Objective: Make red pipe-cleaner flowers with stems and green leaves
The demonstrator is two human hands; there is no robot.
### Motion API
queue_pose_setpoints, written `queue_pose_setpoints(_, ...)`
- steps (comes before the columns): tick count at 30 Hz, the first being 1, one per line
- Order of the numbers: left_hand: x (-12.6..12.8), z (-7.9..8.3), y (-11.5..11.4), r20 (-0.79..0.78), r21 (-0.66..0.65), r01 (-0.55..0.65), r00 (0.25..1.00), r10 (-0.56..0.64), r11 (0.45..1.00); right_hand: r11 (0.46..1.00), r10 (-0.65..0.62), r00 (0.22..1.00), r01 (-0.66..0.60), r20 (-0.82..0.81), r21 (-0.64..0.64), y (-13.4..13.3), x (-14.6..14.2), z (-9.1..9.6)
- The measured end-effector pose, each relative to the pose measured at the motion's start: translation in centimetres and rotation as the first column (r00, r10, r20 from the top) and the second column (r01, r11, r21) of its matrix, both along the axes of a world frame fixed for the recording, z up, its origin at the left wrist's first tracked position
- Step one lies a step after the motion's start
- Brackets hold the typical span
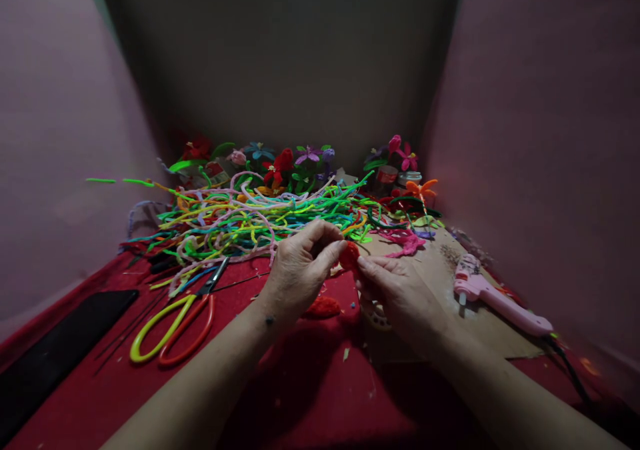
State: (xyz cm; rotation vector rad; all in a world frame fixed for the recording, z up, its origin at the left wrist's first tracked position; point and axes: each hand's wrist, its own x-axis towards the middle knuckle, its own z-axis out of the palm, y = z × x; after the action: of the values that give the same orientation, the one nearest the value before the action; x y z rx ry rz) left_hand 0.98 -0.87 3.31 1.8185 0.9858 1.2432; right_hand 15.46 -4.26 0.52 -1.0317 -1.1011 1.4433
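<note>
My left hand (pixel 300 270) and my right hand (pixel 400 293) meet over the red cloth (pixel 310 383), both pinched on a small red fuzzy piece (pixel 349 255) held between their fingertips. Another red fuzzy piece (pixel 323 307) lies on the cloth just below my left hand. A big tangle of coloured pipe cleaners (pixel 260 217) lies right behind my hands. Scissors (pixel 173 327) with yellow and orange handles rest on the cloth to the left of my left forearm.
A pink glue gun (pixel 493 297) lies on a cardboard sheet (pixel 450 270) at the right, its cord trailing toward me. Finished pipe-cleaner flowers (pixel 285 160) stand along the back. A black flat object (pixel 55 350) lies at the far left. Pink walls close both sides.
</note>
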Motion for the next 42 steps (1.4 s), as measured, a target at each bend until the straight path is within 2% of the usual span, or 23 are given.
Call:
queue_pose_setpoints(11, 0.0, 0.2, -0.2, -0.015, -0.022, 0.05, 0.999, -0.05, 0.999, 0.994, 0.019, 0.999, -0.015, -0.039, 0.107, 0.6, 0.3, -0.6)
queue_pose_setpoints(21, 0.1, 0.2, -0.4, 0.01, 0.023, 0.003, 1.0, -0.003, 1.0, 0.98, -0.078, 0.989, 0.052, 0.129, 0.193, 0.3, 0.4, -0.4)
queue_pose_setpoints(28, 0.2, 0.1, -0.4, 0.074, -0.017, 0.007, 0.997, -0.006, 1.0, 0.981, -0.042, 0.995, 0.023, 0.091, 0.195, 0.1, 0.4, -0.2)
queue_pose_setpoints(33, 0.2, -0.1, -0.3, 0.07, -0.023, 0.027, 0.997, -0.025, 0.999, 0.971, -0.105, 0.984, 0.07, 0.145, 0.228, 0.0, 0.3, 0.1)
queue_pose_setpoints(37, 0.1, -0.2, -0.2, 0.021, -0.005, -0.026, 0.999, 0.026, 1.0, 0.964, -0.158, 0.977, 0.122, 0.144, 0.236, 0.0, 0.2, 0.4)
queue_pose_setpoints(42, 0.3, -0.2, -0.2, 0.046, -0.037, -0.037, 0.998, 0.039, 0.999, 0.954, -0.195, 0.957, 0.134, 0.216, 0.268, -0.2, 0.1, 0.6)
